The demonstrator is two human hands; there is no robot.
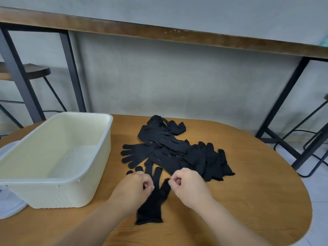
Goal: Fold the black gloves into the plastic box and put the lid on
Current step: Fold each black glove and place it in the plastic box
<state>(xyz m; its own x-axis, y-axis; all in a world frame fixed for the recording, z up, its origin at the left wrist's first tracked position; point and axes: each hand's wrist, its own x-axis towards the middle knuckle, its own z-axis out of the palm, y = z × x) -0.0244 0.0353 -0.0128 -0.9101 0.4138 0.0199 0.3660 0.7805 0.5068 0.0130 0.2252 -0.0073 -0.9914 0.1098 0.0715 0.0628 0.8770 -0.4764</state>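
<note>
**Black gloves on the wooden surface, one held flat by both hands**

Black gloves point(177, 153) lie in a loose knitted heap at the middle of the rounded wooden surface point(257, 183); how many there are cannot be told, since they overlap and merge into one dark mass. One single glove point(150, 206) lies apart from the heap, nearest the person, cuff toward the near edge and fingers pointing away.

Head view: the left hand point(136, 185) covers the single glove's finger side, its fingers curled and pinching the fabric; some glove fingertips poke out beyond its knuckles. The right hand point(188, 181) is curled too, its grip pinching the glove at the thumb side. Both forearms run off the bottom edge.

The plastic box point(58, 157), cream, rectangular, with a rolled rim and ribbed outer wall, stands left of the gloves, just apart from them, with nothing visible inside. Its left end is cut by the frame. A pale translucent lid point(10, 208) lies partly under or behind the box; which cannot be told.

Bare wood lies right of the heap toward the curved edge. A stool point(37, 71) stands beyond, blurred.
</note>
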